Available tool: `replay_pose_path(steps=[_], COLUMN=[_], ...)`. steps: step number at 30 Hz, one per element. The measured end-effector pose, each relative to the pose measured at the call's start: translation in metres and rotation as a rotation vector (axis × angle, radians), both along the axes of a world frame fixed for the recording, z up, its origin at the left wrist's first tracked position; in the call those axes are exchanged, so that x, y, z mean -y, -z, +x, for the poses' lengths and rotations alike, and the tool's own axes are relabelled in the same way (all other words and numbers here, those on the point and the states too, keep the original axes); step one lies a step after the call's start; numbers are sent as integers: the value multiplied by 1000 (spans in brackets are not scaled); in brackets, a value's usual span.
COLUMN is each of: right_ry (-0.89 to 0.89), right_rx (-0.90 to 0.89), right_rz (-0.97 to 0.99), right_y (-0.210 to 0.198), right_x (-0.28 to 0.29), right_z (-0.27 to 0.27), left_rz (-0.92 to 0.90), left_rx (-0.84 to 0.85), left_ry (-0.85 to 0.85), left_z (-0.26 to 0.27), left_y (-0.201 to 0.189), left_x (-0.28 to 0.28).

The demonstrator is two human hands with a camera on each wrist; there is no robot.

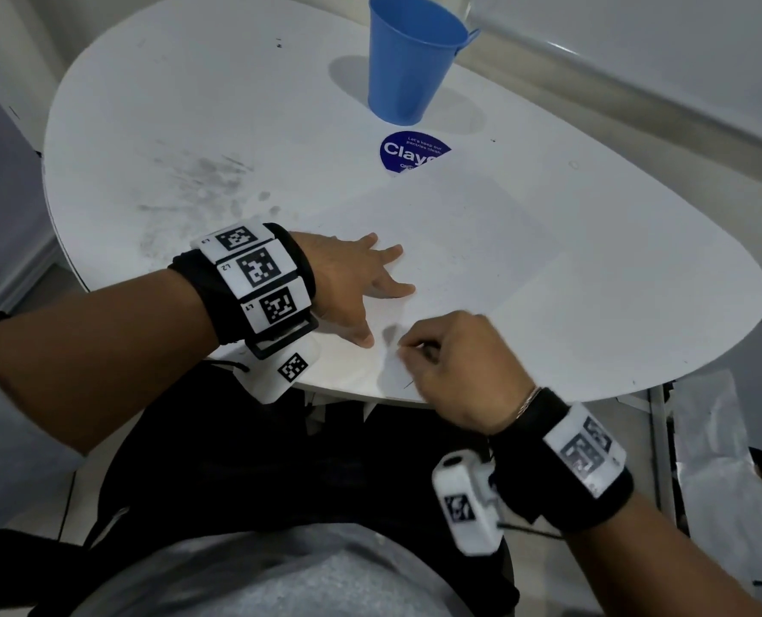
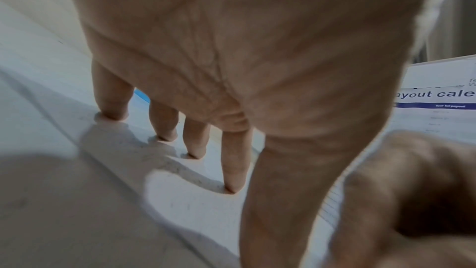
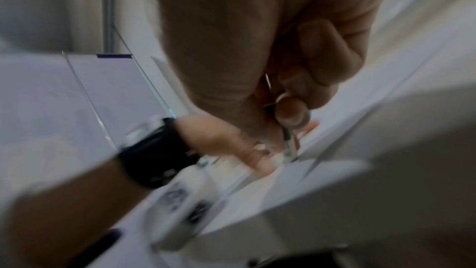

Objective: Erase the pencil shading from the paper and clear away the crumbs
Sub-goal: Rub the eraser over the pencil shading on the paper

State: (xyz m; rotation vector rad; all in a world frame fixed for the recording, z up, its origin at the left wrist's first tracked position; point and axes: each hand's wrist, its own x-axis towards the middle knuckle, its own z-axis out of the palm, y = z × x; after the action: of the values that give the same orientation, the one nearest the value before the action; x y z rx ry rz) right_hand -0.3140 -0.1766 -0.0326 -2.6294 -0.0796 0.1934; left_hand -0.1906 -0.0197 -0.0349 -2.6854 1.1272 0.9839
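A white paper [image 1: 481, 242] lies on the white table [image 1: 192, 104]. A small grey pencil shading [image 1: 390, 334] marks the paper's near corner. My left hand [image 1: 383, 278] lies flat with fingers spread, pressing the paper just left of the shading; its fingertips [image 2: 231, 183] touch the sheet. My right hand [image 1: 408, 349] is curled right beside the shading and pinches a thin pen-shaped tool [image 3: 288, 144] whose tip points down at the paper. The wrist view is blurred, so I cannot tell what kind of tool it is.
A blue cup [image 1: 410, 60] stands at the back, with a round blue sticker [image 1: 414, 153] in front of it. Grey smudges [image 1: 201, 180] cover the table's left part. The table's near edge [image 1: 348, 394] is right under my wrists. Printed sheets [image 1: 726, 438] lie lower right.
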Motion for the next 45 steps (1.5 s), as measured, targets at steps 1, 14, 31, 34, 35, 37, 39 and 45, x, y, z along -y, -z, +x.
replay_pose_path(steps=[1, 14, 31, 34, 35, 37, 39, 45], right_ry=[-38, 49, -42, 39, 73, 45, -43, 95], right_rx=[-16, -21, -44, -23, 7, 11, -33, -7], right_rz=[10, 19, 52, 49, 40, 36, 56, -8], right_y=[0, 1, 0, 3, 4, 4, 1, 0], right_x=[-6, -3, -12, -1, 2, -1, -10, 15], right_z=[-5, 5, -1, 7, 10, 7, -1, 11], left_rz=[-1, 14, 9, 12, 13, 14, 12, 29], left_rx=[-2, 15, 5, 18, 23, 19, 2, 17], left_ry=[0, 4, 3, 3, 5, 9, 9, 16], left_z=[0, -1, 0, -1, -2, -1, 0, -2], left_y=[0, -1, 1, 0, 0, 0, 0, -1], left_x=[0, 1, 0, 1, 1, 1, 1, 1])
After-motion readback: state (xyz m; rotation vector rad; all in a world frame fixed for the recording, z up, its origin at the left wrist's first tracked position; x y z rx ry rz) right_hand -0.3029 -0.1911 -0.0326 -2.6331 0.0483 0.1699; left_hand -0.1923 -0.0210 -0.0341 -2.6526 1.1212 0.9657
